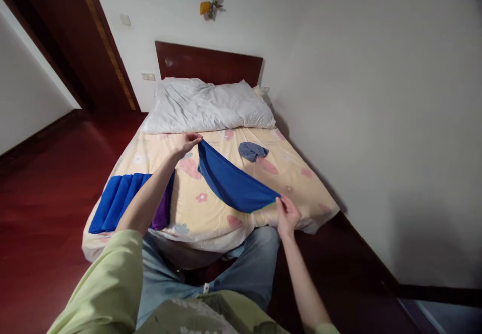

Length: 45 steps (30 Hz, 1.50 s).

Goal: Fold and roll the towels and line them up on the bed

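Note:
A blue cloth (235, 183) with a thin green edge stretches slantwise above the bed. My left hand (189, 141) pinches its upper left corner, while the fingers of my right hand (288, 214) are closed on the lower right corner. Between the two hands the cloth sags in a curve. Under my left forearm lies a row of folded blue cloths (115, 203), with a folded purple cloth (162, 212) at its right end; the forearm hides part of the row. A crumpled grey-blue cloth (252, 151) rests beyond the held cloth, touching neither hand.
The bed (201, 218) has a cream sheet with pink and blue prints. A white quilt or pillows (207, 108) lie against the dark wooden headboard (211, 63). A wall (376, 123) runs along the right, and red-brown floor (48, 198) shows at left. My knees are at the bed's front edge.

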Each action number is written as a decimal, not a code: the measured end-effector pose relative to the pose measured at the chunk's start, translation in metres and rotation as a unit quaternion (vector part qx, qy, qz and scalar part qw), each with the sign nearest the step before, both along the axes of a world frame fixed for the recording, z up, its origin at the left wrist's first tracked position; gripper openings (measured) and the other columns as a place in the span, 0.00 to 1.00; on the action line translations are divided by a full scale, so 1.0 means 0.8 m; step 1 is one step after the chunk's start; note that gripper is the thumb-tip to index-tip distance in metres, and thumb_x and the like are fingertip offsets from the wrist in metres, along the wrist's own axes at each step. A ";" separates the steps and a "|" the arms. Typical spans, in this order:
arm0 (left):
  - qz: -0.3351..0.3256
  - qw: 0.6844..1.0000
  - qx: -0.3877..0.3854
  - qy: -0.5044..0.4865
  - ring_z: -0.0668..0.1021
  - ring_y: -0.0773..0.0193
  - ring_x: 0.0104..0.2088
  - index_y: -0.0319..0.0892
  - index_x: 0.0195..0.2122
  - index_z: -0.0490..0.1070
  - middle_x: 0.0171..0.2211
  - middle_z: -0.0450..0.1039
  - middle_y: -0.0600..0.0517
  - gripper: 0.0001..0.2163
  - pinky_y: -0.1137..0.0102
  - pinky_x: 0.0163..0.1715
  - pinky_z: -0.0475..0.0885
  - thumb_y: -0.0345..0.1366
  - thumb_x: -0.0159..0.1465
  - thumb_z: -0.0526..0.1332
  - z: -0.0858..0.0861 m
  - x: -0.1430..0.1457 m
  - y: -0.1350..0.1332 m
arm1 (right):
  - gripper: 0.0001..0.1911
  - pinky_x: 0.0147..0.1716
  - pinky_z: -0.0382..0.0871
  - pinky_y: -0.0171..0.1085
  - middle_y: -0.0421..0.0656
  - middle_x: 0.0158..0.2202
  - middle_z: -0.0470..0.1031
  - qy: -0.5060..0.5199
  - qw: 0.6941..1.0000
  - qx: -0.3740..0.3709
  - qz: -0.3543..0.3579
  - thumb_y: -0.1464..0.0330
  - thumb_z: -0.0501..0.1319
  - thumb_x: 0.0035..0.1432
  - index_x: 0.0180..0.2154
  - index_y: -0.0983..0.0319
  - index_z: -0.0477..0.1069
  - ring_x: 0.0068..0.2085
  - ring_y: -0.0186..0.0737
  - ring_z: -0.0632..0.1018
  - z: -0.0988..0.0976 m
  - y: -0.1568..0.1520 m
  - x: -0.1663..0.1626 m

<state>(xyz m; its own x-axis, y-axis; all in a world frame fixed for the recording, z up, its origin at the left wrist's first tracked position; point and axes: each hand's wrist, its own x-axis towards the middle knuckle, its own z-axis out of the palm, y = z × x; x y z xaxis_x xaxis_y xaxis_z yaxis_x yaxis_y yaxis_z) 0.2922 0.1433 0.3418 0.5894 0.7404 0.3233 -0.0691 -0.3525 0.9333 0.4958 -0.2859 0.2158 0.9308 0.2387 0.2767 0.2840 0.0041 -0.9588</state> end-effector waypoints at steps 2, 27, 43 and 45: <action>0.006 1.000 0.006 -0.004 0.74 0.64 0.31 0.39 0.36 0.81 0.31 0.79 0.47 0.26 0.69 0.32 0.67 0.55 0.46 0.78 0.019 -0.022 -0.006 | 0.32 0.52 0.79 0.50 0.57 0.46 0.84 -0.005 0.999 0.042 0.013 0.46 0.72 0.48 0.45 0.65 0.80 0.48 0.53 0.84 0.041 0.009 0.026; 0.128 0.987 -0.047 -0.079 0.79 0.62 0.37 0.36 0.42 0.80 0.38 0.79 0.45 0.18 0.65 0.43 0.76 0.30 0.48 0.73 0.118 -0.106 -0.030 | 0.24 0.39 0.77 0.39 0.43 0.37 0.82 0.035 0.973 0.045 0.225 0.68 0.82 0.37 0.39 0.61 0.81 0.40 0.40 0.82 0.235 0.114 0.122; 0.106 0.991 -0.008 -0.086 0.81 0.61 0.39 0.40 0.43 0.80 0.38 0.79 0.49 0.16 0.65 0.43 0.76 0.33 0.53 0.73 0.125 -0.091 -0.030 | 0.11 0.26 0.68 0.31 0.40 0.31 0.77 0.268 0.904 -0.020 0.333 0.77 0.70 0.44 0.32 0.60 0.77 0.30 0.33 0.74 0.191 0.079 0.084; 0.107 0.991 0.003 -0.084 0.81 0.61 0.39 0.41 0.43 0.80 0.38 0.79 0.50 0.15 0.65 0.42 0.77 0.35 0.54 0.74 0.127 -0.089 -0.028 | 0.10 0.25 0.67 0.31 0.40 0.33 0.78 0.295 0.894 -0.020 0.336 0.76 0.70 0.45 0.32 0.60 0.76 0.31 0.33 0.74 0.176 0.079 0.077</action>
<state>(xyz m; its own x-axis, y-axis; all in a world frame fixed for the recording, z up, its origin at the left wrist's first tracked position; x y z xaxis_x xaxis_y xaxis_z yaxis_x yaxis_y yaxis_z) 0.2207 0.1206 0.4432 0.3572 0.8403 0.4078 -0.1471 -0.3805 0.9130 0.5573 -0.2227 0.3565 0.5540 0.7984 -0.2357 -0.3252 -0.0531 -0.9442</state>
